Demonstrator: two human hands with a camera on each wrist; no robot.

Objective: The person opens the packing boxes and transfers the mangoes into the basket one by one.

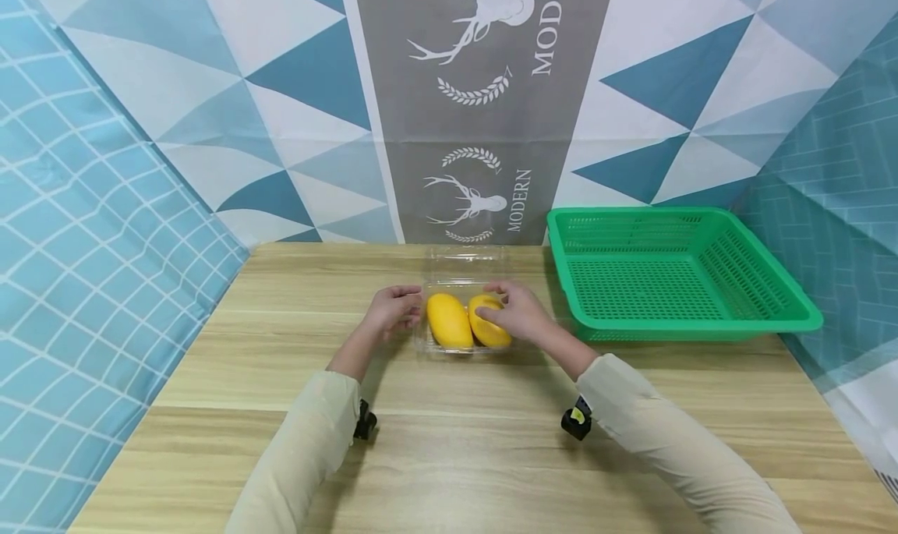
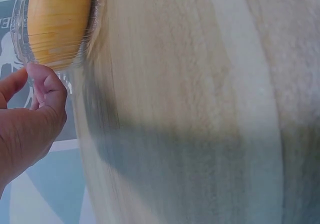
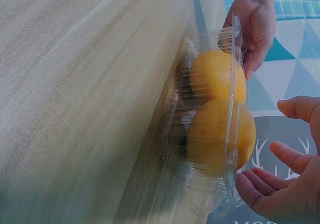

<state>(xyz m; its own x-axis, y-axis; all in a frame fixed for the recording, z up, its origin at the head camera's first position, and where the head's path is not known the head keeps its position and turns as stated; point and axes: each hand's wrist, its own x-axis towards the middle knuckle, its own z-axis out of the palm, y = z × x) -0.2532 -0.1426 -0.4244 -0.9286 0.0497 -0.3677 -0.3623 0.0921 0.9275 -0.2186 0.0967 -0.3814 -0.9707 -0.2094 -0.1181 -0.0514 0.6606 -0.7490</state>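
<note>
Backdrop sheeting encloses the work area: a back wall [image 1: 302,74] of blue, grey and white triangles split by a flat grey panel [image 1: 410,105] printed with white antlered heads and sprigs, and a creased light-blue sheet [image 1: 91,230] with white gridlines to the left. Pale wood-grain tabletop [image 1: 456,440], banded lengthwise. Near its far edge sits a clear, thin, ribbed plastic container [image 1: 480,351], roughly rectangular, its transparent lid [image 1: 468,265] folded back toward the wall. Inside it lie two smooth, yellow, mango-like fruits, side by side: the left fruit [image 1: 449,321] an elongated oval, the right fruit [image 1: 481,327] partly covered by fingers in the head view. To the right stands a rectangular green plastic basket [image 1: 691,327], its walls and base perforated, sides flaring to a broad rim. Hands: both forearms, in pale sleeves [image 1: 302,440], converge on the container from the near side. Left hand [image 1: 394,309] at the container's left side, fingers bent, thumb and index tips close together at the rim; cannot tell whether they pinch it. Right hand [image 1: 521,313] over the right fruit, thumb and fingers spread wide, lower fingertips at the rim. Black devices [image 1: 577,422] are worn at the wrists.
</note>
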